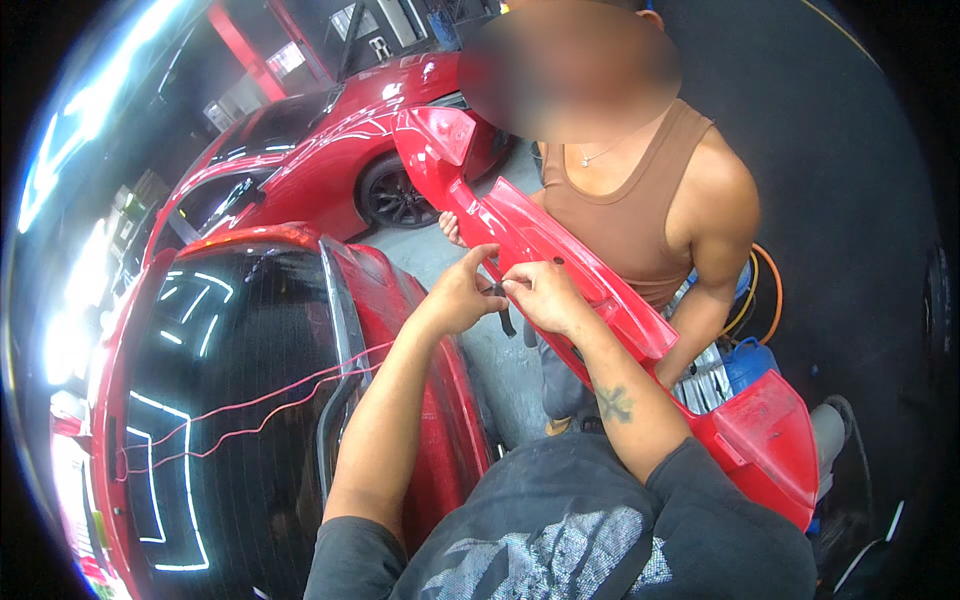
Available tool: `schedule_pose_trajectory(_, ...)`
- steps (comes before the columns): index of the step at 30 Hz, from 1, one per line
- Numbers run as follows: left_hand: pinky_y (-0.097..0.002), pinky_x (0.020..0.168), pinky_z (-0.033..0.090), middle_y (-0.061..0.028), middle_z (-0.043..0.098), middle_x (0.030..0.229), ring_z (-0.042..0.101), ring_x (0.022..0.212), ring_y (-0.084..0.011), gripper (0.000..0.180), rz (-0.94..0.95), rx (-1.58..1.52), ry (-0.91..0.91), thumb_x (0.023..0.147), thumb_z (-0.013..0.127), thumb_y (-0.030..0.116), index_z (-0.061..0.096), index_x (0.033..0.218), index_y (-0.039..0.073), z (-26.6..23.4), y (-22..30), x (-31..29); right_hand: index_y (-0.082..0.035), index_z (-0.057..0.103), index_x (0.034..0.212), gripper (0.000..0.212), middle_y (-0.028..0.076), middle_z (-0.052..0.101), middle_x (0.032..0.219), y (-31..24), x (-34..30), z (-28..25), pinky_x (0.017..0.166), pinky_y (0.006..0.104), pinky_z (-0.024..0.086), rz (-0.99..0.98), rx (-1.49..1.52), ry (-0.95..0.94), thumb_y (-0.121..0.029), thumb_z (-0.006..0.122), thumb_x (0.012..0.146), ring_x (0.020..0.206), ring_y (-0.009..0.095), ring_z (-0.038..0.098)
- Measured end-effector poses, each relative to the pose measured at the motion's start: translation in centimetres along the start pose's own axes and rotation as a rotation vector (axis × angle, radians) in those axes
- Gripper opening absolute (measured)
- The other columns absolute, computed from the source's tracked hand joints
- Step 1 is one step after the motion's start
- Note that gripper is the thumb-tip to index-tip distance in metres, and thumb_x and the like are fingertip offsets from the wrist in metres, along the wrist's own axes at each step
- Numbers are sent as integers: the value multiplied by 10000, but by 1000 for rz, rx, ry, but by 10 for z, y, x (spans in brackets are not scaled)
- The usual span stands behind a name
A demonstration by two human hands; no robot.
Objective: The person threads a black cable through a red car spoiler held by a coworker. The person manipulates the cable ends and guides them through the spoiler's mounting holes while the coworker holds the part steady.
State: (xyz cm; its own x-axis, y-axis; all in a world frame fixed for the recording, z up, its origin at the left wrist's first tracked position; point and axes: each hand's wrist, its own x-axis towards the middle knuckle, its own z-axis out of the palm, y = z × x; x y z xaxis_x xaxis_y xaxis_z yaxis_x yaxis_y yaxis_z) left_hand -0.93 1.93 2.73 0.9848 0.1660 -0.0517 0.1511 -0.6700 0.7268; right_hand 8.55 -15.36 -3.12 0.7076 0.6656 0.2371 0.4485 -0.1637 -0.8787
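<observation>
A long red car spoiler (pixel 545 240) runs diagonally across the middle, from upper left to lower right. Another person in a brown tank top (pixel 625 200) supports it, one hand (pixel 452 228) gripping its upper left part. In front of it, my left hand (pixel 462 292) has thumb and fingers closed around a short black strip (pixel 507 322), whose loose end hangs down. My right hand (pixel 545 296) pinches the same strip, close against the spoiler's near edge. Fingers partly hide the strip, and its exact kind is unclear.
To the left is a red car with a dark rear window (pixel 250 350); pink wires (pixel 270 400) trail over the glass. Behind it stands another red car (pixel 340 150). Blue containers (pixel 748 365) and an orange hose (pixel 774 295) lie on the right, beyond the spoiler.
</observation>
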Motion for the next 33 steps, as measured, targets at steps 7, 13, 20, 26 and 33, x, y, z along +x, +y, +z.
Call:
schedule_pose_trajectory(7,-452,725,599,-167,758,863,764,796,-363,621,265,350,277,805,752,9,582,1401,53,22,-7,-3,-24,799,952,217,213,760,857,5,3,-2,765,448,563,60,18,-63,-222,710,953,797,317,747)
schedule_pose_trajectory(13,-449,683,611,-106,667,1009,734,882,-310,389,609,807,584,903,674,27,665,1279,127,39,-15,-4,-16,790,830,242,178,737,748,19,20,-8,718,425,550,52,186,-52,-213,671,904,739,239,731)
schedule_pose_trajectory(20,-513,686,605,-232,741,803,762,769,-422,864,135,600,598,868,751,86,344,1629,68,42,8,-11,-3,798,914,243,161,763,802,4,10,-10,738,412,551,46,138,-100,-225,710,958,761,225,728)
schedule_pose_trajectory(26,-369,746,593,-148,761,856,755,788,-225,992,7,22,321,814,786,-43,286,1666,50,14,0,-8,-13,801,1020,222,173,770,850,5,8,-4,753,422,555,16,81,-116,-219,724,994,800,257,747)
schedule_pose_trajectory(33,-321,769,606,-146,793,998,768,858,-194,938,-161,-380,229,895,785,-42,273,1678,29,3,6,-13,-38,801,1084,217,185,766,868,16,6,4,770,423,563,11,78,-90,-221,727,994,824,285,757)
